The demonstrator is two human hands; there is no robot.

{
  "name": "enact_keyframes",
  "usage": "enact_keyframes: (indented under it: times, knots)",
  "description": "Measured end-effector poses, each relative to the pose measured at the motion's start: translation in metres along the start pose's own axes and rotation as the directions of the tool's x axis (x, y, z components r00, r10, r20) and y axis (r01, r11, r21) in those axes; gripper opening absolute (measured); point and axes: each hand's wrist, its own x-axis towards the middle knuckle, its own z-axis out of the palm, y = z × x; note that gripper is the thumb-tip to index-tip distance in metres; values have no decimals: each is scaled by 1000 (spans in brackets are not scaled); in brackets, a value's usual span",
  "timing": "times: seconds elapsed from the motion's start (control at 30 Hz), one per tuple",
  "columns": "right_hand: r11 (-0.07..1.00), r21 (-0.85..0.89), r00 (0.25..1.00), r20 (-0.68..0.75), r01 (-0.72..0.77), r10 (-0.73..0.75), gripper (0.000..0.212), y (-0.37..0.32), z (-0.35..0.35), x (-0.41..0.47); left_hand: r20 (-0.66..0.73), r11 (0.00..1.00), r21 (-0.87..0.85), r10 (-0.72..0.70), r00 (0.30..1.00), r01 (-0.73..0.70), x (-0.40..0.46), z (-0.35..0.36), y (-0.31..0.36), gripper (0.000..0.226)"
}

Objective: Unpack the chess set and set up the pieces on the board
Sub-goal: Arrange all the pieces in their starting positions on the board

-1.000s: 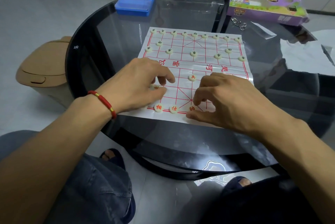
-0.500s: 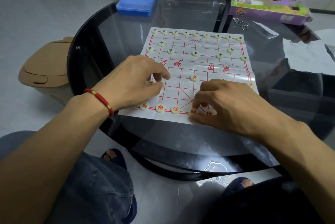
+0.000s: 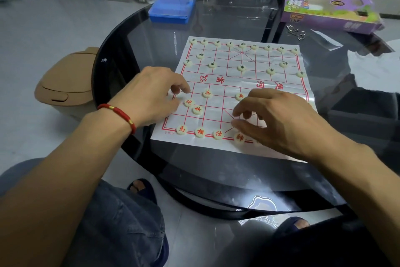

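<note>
A: Cream-coloured discs with red characters are seen on the near half of the paper board (image 3: 227, 85), which is spread on the dark glass worktop (image 3: 138, 35). Where are they placed relative to the left hand (image 3: 149, 96)?

B: Two red pieces, the cannon disc (image 3: 189, 102) and the chariot disc (image 3: 197, 110), are found just beside its fingertips, toward the right hand. A soldier disc (image 3: 207, 93) is set a little farther on, beyond those fingertips. Below the left hand, along the near edge, the horse disc (image 3: 181, 129), the elephant disc (image 3: 200, 132) and the adviser disc (image 3: 218, 134) are lined up.

A: How is the left hand held?

B: Its fingers are curled down at the board's left edge. Whether a piece is pinched under them cannot be told.

A: And the right hand (image 3: 279, 119)?

B: It is spread loosely over the near right part of the board, fingers bent, thumb stretched toward the general disc (image 3: 239, 138), which is just below the thumb tip. Nothing is seen gripped. Another soldier disc (image 3: 240, 96) is set just beyond its index finger.

A: What is seen beyond both hands?

B: The black-marked pieces (image 3: 241, 67) are laid out on the far half. Farther off, a blue box (image 3: 172, 8), a clear plastic cover (image 3: 240, 0) and a purple carton (image 3: 329, 10) are seen.
</note>
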Motion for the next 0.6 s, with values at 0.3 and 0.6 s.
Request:
enact_keyframes:
  times: [0.3, 0.6]
  knots:
    - [996, -39, 996, 33, 79, -78, 33, -22, 18, 62, 47, 998, 31, 46, 998, -48, 5, 9, 4, 45]
    - [992, -64, 994, 7, 106, -106, 31, -30, 26, 68, 51, 999, 6, 48, 998, -48, 4, 10, 7, 41]
